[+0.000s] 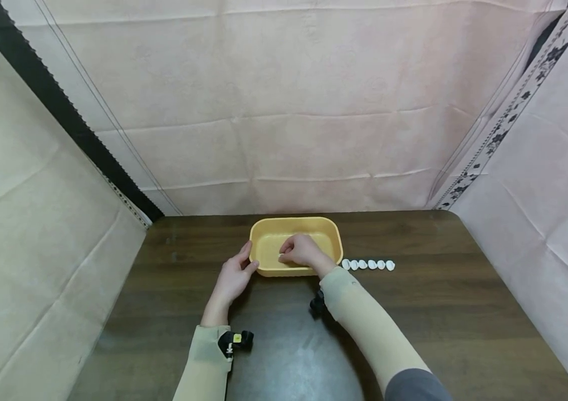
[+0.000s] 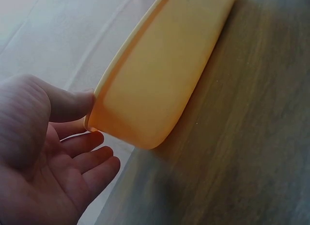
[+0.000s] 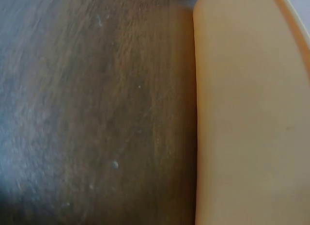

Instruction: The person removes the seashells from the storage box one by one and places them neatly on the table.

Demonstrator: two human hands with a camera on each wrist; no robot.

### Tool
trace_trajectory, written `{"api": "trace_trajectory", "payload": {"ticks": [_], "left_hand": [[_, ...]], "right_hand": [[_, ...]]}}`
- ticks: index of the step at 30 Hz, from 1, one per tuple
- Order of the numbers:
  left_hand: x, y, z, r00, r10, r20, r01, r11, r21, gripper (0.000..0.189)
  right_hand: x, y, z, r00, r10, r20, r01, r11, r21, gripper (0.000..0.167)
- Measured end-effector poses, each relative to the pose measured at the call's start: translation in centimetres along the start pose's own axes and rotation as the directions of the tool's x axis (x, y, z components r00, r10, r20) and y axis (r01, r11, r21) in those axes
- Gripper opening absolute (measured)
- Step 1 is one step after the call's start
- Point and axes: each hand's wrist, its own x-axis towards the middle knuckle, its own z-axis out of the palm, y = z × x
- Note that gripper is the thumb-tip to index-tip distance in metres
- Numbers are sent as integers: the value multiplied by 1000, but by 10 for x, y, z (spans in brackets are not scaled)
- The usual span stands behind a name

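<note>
A yellow plastic basin (image 1: 270,270) with rounded corners stands near the back edge of the table. My left hand (image 1: 234,275) pinches its left rim; in the left wrist view the thumb (image 2: 72,104) lies over the rim and a finger sits under it, the other fingers loosely spread below. Over the inside of the basin, my right hand (image 1: 304,252) has its fingertips together on a small white piece (image 1: 280,255), mostly hidden by the fingers. Right of the basin, several small white round pieces (image 1: 371,264) lie in a row. The right wrist view shows the basin's outer wall (image 3: 247,113), not the hand.
The brown wooden table (image 1: 464,312) reaches to pale cloth hangings (image 1: 284,145) at the back and both sides. A dark wrist camera (image 1: 236,341) sits on the left sleeve, another camera (image 1: 317,303) under the right forearm.
</note>
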Motion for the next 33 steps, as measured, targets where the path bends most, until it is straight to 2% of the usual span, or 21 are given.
{"api": "trace_trajectory", "payload": {"ticks": [12, 22, 28, 33], "left_hand": [[0, 5, -5, 1000, -2, 9, 2, 1000, 7, 62], [-2, 2, -3, 1000, -11, 4, 11, 1000, 11, 62], [-1, 3, -2, 1000, -13, 9, 13, 1000, 6, 63], [-2, 4, -3, 1000, -18, 12, 18, 1000, 7, 62]], "right_hand": [[0, -2, -2, 999, -20, -36, 20, 1000, 7, 16], [-1, -1, -1, 998, -59, -21, 59, 998, -1, 20], [1, 1, -4, 999, -31, -36, 32, 999, 5, 26], [-1, 0, -4, 999, -42, -22, 42, 999, 14, 23]]}}
